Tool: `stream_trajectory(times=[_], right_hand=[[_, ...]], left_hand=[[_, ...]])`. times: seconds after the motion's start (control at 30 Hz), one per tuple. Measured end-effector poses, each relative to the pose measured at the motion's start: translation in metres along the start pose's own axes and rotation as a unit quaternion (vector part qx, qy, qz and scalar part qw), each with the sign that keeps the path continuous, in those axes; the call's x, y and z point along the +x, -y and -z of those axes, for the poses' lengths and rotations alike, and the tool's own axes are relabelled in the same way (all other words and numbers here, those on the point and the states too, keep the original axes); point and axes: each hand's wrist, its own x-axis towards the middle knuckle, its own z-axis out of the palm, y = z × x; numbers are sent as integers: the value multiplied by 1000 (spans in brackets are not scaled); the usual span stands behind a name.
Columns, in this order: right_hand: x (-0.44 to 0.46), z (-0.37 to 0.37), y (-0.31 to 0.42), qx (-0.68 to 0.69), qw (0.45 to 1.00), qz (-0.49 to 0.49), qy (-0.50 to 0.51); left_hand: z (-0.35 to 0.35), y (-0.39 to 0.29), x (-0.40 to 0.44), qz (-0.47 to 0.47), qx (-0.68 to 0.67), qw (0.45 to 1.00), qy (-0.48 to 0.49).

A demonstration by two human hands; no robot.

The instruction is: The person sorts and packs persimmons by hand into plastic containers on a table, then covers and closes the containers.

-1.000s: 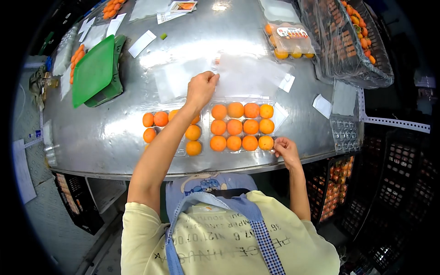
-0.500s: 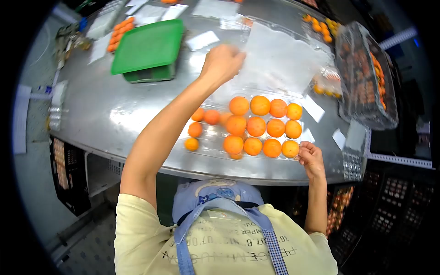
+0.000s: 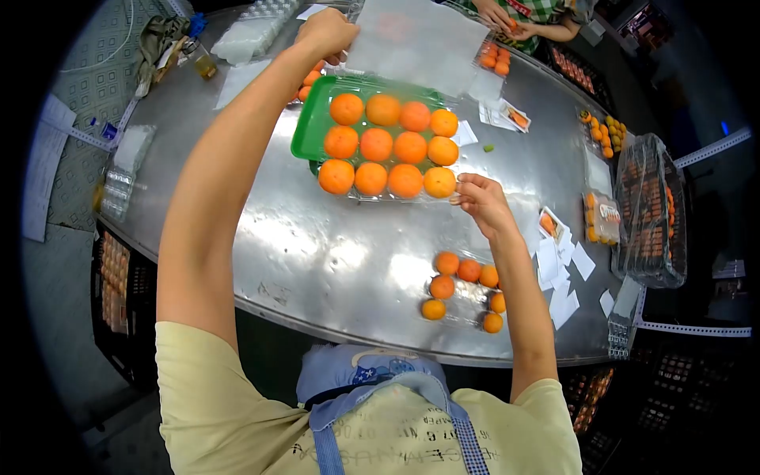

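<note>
A clear plastic clamshell [image 3: 389, 195] holds oranges in three rows and is tilted over a green lidded box [image 3: 303, 131]. Its raised lid has a white sheet [image 3: 419, 43] lying against it. My left hand [image 3: 328, 33] grips the near-left corner of that lid, fingers closed. At the clamshell's lower right corner my right hand [image 3: 483, 204] pinches the rim beside an orange [image 3: 439, 182]. Below my right forearm a second clear tray [image 3: 467, 305] rests on the table with several oranges around its edges; part of it is behind the arm.
On the steel table [image 3: 317, 237], loose white cards [image 3: 546, 261] and a packed fruit box [image 3: 602, 218] lie to the right. A plastic-wrapped crate [image 3: 653, 210] stands at the right edge. Across the table, a co-worker's hands [image 3: 507, 20] hold a fruit. Stacked empty trays [image 3: 257, 28] are at back left.
The filled clamshell has moved up and left, off the second tray and over the green box. Both hands have travelled with it; the left now holds the lid corner. The view has shifted too.
</note>
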Motion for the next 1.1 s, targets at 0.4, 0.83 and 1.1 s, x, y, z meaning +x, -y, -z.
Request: stream_trajectory(times=[0.4, 0.83, 1.1], right_hand=[[74, -50, -15, 13, 997, -61, -45], [52, -61, 0, -263, 959, 57, -89], [-17, -62, -23, -256, 955, 98, -117]], left_hand=[[-38, 89, 103, 40, 17, 996, 81], [-90, 171, 116, 1, -40, 999, -29], [-38, 204, -15, -95, -181, 969, -136]])
